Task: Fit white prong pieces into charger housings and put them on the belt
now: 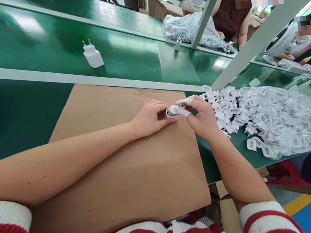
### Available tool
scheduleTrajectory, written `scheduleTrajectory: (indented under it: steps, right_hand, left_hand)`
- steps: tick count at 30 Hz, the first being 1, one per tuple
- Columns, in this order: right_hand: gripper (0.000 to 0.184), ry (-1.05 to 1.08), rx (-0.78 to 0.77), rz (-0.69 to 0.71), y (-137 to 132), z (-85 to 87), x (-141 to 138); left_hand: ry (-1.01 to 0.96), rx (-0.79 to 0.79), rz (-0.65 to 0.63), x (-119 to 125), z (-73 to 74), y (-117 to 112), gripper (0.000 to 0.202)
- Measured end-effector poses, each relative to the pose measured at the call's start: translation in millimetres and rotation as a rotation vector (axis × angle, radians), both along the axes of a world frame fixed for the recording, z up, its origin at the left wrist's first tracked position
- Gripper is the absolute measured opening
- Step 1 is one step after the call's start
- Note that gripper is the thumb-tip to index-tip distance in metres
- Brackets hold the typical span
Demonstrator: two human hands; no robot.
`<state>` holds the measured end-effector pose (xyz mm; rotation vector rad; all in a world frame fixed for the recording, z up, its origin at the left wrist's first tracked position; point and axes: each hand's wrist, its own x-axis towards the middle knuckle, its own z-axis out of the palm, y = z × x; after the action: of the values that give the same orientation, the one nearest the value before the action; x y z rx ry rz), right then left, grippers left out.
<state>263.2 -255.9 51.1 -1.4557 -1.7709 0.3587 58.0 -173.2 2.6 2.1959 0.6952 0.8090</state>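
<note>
My left hand (pixel 150 118) grips an open white charger housing (pixel 173 114) low over a cardboard sheet (pixel 129 176). Inside the housing's mouth, a bit of green circuit board shows. White finger covers sit on the thumb and index finger of my right hand (pixel 203 117). Those two fingers pinch a small white cap (pixel 174 109) at the housing's mouth; whether the cap touches the housing is too small to tell. Close to the right of my right hand lies a pile of loose white caps (pixel 225 109).
A clear plastic bag (pixel 292 118) of white parts lies at the right. Beyond a pale rail, a white plug charger (pixel 93 56) and a smaller one (pixel 177 45) rest on the green belt (pixel 134 56). A slanted metal post (pixel 264 31) stands right; co-workers sit across.
</note>
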Motion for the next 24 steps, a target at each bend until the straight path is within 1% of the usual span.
scheduleTrajectory:
  steps: [2,6,9,13,16,20,24]
  right_hand:
    - [0.025,-0.089,0.014,0.021,-1,-1.5,-4]
    - [0.026,-0.228,0.003,0.001,0,-2.6,-9]
    - [0.026,-0.314,0.031,0.002,1,1.0,-11]
    - [0.030,-0.396,0.006,0.014,5,6.3,-13]
    - [0.029,-0.405,0.013,0.022,8,5.1,-12]
    - [0.027,-0.333,0.034,0.015,7,-0.5,-9]
    - [0.025,-0.292,-0.026,0.024,7,-1.4,-8]
  left_hand:
    - [-0.017,0.004,-0.003,1,-1.1,0,0.035]
    - [-0.009,0.006,0.000,2,-0.6,-2,0.034]
    - [-0.033,0.002,-0.007,2,-0.1,-3,0.034]
    - [-0.038,-0.016,0.013,2,-0.4,-3,0.032]
    - [-0.032,-0.017,0.020,3,-0.4,-3,0.032]
    - [-0.032,-0.038,0.021,4,1.1,-3,0.035]
    - [-0.037,-0.067,0.026,4,1.8,-4,0.035]
